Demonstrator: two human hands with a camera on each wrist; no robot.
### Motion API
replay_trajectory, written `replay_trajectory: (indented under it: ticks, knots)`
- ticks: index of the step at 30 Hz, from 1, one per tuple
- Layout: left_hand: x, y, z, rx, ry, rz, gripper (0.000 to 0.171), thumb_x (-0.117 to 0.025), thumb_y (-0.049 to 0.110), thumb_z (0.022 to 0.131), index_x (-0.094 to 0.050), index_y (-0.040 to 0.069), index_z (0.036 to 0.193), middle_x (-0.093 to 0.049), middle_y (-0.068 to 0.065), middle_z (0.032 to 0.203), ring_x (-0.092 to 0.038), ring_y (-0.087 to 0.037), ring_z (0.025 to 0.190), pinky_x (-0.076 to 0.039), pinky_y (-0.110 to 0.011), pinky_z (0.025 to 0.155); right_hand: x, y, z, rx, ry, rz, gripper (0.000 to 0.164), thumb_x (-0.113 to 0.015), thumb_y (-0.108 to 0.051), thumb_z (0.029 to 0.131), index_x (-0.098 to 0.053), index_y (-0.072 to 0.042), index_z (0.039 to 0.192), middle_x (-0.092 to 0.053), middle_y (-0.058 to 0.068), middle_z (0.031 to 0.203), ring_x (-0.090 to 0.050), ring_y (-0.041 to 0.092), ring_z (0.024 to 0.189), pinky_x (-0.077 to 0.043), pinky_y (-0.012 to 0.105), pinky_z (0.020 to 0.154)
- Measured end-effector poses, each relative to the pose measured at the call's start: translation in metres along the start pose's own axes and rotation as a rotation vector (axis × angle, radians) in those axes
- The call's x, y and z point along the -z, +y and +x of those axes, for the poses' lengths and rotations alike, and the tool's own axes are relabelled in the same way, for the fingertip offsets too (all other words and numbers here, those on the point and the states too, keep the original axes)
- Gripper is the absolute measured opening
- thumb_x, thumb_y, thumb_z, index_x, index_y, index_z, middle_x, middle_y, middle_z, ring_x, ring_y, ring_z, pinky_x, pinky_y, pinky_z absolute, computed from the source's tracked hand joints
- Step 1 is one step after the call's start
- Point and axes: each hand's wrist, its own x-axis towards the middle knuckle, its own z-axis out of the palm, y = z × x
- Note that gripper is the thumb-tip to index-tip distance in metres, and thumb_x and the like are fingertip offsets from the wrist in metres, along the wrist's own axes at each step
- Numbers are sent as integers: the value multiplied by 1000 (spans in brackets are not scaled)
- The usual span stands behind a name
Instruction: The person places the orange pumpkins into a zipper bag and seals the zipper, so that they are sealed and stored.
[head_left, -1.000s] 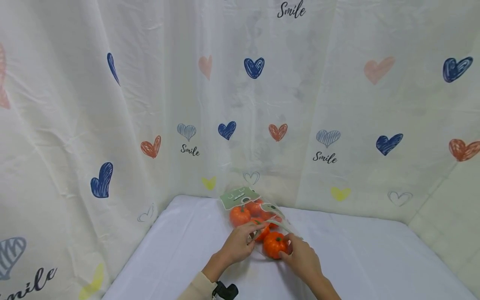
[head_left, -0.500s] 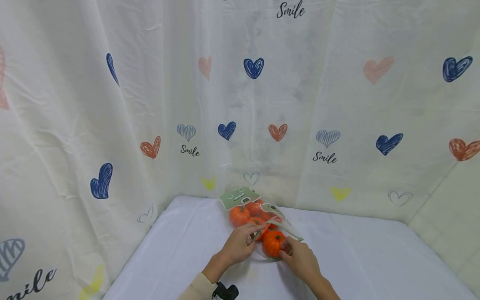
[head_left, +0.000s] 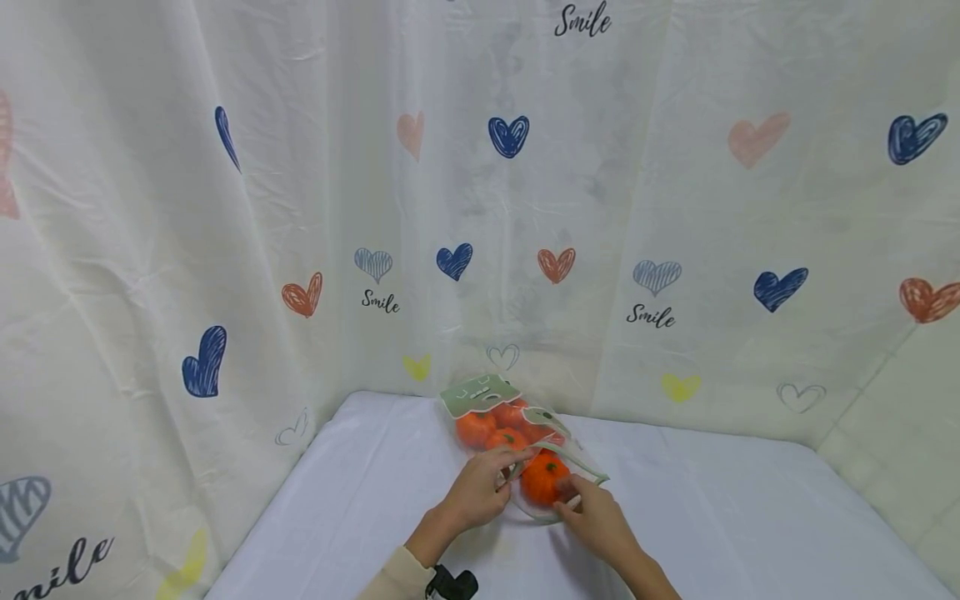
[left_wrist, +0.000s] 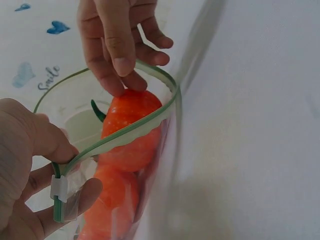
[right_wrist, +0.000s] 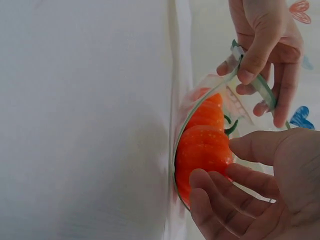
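A clear zip bag [head_left: 480, 393] with a green printed label lies on the table, its mouth towards me. Several small orange pumpkins [head_left: 476, 429] show through the plastic. My left hand [head_left: 480, 487] pinches the green-edged rim [left_wrist: 115, 135] beside a white slider [left_wrist: 59, 187]. The nearest pumpkin [head_left: 543, 479], with a dark green stem, sits just inside the open mouth. At that pumpkin are the fingertips of my right hand [head_left: 596, 512], loosely spread and not wrapped round it. In the right wrist view, thumb and fingers reach over the rim to its near side.
A white cloth covers the table [head_left: 720, 508]. Behind it and along the sides hangs a pale curtain [head_left: 570, 192] printed with hearts and "Smile". A black device [head_left: 452, 582] is strapped at my left wrist, below a cream sleeve [head_left: 397, 575].
The nearest pumpkin has moved away from me and slightly left, deeper into the bag. My right hand has followed a little, its fingers loosening from the pumpkin. My left hand stays at the rim.
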Motion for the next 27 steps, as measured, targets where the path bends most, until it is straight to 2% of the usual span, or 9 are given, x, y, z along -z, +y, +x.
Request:
replay_trajectory:
  ticks: [7,14,18,22,27]
  knots:
    - [2,3,0,22,-20,13,63,-67,-11,82,-65,16,139,-74,-3,121,-63,-9,86,-49,-14,73,1,3,-1,10,-74,48,46,-77,-14,89,-62,3,129,-69,18,122,-65,12,75,-54,25,64]
    - [2,5,0,22,-27,33,64,-67,-9,83,-64,19,141,-73,-2,122,-63,-8,88,-50,-14,76,0,8,-1,37,-158,111,54,-71,-16,94,-54,8,139,-58,29,137,-65,12,69,-52,22,63]
    - [3,6,-1,-1,-18,48,64,-68,-9,83,-64,18,141,-72,-1,125,-64,-8,88,-50,-14,75,0,10,0,45,-202,150,57,-69,-15,95,-49,10,143,-56,31,138,-69,16,68,-52,23,63]
    - [3,6,0,8,-26,43,64,-67,-8,84,-62,19,142,-72,-1,127,-64,-8,88,-50,-14,75,3,10,0,58,-218,150,56,-69,-16,95,-49,9,141,-61,29,130,-69,15,71,-53,23,62]
    - [1,5,1,27,-27,52,64,-68,-8,84,-63,19,142,-73,-1,124,-61,-5,87,-49,-14,75,8,7,2,28,-140,106,32,-72,-14,93,-64,-3,121,-71,17,119,-63,14,72,-50,23,62]
